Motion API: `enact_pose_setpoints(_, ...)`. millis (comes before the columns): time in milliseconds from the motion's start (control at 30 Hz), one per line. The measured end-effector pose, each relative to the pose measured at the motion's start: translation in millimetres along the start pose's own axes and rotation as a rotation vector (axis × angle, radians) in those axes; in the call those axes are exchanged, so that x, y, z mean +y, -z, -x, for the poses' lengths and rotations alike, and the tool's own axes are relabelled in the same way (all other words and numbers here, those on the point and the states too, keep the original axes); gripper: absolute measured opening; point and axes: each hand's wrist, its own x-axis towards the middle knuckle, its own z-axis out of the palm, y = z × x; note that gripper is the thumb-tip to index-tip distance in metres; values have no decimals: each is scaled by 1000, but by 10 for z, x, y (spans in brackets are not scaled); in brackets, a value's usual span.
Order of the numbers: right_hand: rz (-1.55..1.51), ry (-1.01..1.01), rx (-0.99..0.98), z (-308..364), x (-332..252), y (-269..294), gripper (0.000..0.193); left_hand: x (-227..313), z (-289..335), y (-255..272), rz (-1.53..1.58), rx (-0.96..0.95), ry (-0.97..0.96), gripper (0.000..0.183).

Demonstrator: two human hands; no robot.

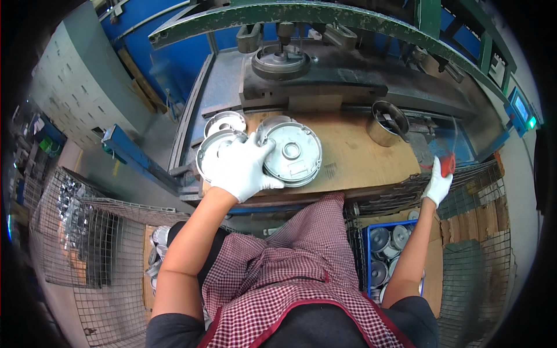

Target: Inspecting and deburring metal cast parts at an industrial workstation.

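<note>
My white-gloved left hand spreads over round silver metal covers on the tan board-topped worktop; can't tell if it's gripping. White-gloved right hand clutches a small red object. I'd favour rim holds tbh.

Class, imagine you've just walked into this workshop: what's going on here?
A person in a checked apron is working at a machine. The white-gloved left hand is over round metal parts on a brown board; its exact grip is unclear. The right hand, out to the right, holds a small red object. A metal cup stands on the board's right side.
</note>
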Motion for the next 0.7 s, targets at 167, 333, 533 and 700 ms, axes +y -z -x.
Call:
enact_pose_setpoints(167, 77, 76, -1238, 736, -969, 429, 49, 21, 5, -57, -25, -108, 30, 65)
enact_pose_setpoints(333, 727, 1098, -1125, 1296, -1477, 374, 30, -47, 21, -165, 13, -19, 1, 54)
enact_pose_setpoints(533, 417, 1017, -1219, 1652, -1774, 22, 34, -71, 42, -214, -28, 2, 11, 55)
enact_pose_setpoints(700, 391, 941, -1301, 1676, -1856, 46, 55, -71, 38, -195, 5, -64, 21, 59)
